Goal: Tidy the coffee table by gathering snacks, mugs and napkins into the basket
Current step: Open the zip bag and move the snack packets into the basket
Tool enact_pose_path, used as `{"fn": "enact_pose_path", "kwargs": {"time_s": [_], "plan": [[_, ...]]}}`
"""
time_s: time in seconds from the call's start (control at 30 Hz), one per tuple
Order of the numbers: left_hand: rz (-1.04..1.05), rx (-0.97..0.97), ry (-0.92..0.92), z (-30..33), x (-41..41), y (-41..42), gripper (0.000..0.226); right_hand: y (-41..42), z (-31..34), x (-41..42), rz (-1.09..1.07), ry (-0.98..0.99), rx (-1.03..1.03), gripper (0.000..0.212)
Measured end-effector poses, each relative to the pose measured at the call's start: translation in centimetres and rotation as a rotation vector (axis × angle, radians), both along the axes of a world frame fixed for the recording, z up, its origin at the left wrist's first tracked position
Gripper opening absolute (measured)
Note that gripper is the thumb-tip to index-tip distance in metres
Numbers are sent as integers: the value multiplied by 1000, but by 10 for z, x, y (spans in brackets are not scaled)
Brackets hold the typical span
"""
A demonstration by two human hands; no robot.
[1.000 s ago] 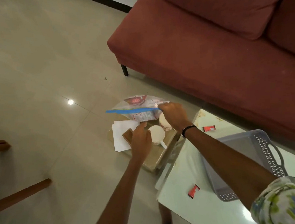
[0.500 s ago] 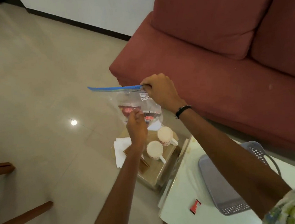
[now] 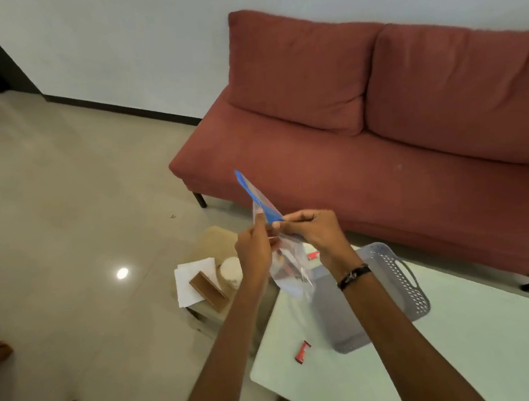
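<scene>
While held up over near end of coffee table (image 3: 462,359), zip bag (image 3: 290,271) pinched at blue seal by both hands: left hand (image 3: 255,252), right hand (image 3: 314,232). Grey basket (image 3: 401,281) on table, just right of bag. Red snack packet (image 3: 302,352) near basket. Mug (image 3: 229,270), napkins (image 3: 188,279) on low stool left.

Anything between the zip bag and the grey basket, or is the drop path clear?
Nothing visible blocks it. Both hands, left hand and right hand, hold the zip bag in the air just left of the grey basket, whose open top looks empty.
</scene>
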State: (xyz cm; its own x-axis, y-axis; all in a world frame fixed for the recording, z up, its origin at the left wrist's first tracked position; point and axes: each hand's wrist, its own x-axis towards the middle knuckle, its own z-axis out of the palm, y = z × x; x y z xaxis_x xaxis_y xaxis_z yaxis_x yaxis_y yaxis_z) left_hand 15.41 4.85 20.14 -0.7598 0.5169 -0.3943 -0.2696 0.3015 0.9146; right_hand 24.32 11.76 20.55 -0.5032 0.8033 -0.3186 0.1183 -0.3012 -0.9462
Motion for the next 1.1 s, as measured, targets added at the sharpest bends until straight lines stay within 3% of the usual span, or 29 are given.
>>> {"fn": "enact_pose_path", "kwargs": {"time_s": [0.2,0.4,0.5,0.6,0.8,1.0,1.1], "plan": [[-220,-110,-37,-1,122,-17,21,-47,-2,140,-78,-20,-74,21],[-379,-126,-266,-8,239,-33,10,-74,5,281,37,-139,-54,35],[-412,-63,-300,-5,287,-45,12,-88,7,337,48,-195,-85,21],[-407,-46,-296,2,325,-53,15,-98,9,373,24,-193,-143,7],[-456,-91,-296,6,369,-58,28,-117,5,411,-140,-238,-64,35],[-500,-73,-422,6,395,-58,29,-126,6,430,-187,-152,-31,23],[-525,-63,-504,8,400,-58,23,-126,5,442,-284,-47,-134,31]]}}
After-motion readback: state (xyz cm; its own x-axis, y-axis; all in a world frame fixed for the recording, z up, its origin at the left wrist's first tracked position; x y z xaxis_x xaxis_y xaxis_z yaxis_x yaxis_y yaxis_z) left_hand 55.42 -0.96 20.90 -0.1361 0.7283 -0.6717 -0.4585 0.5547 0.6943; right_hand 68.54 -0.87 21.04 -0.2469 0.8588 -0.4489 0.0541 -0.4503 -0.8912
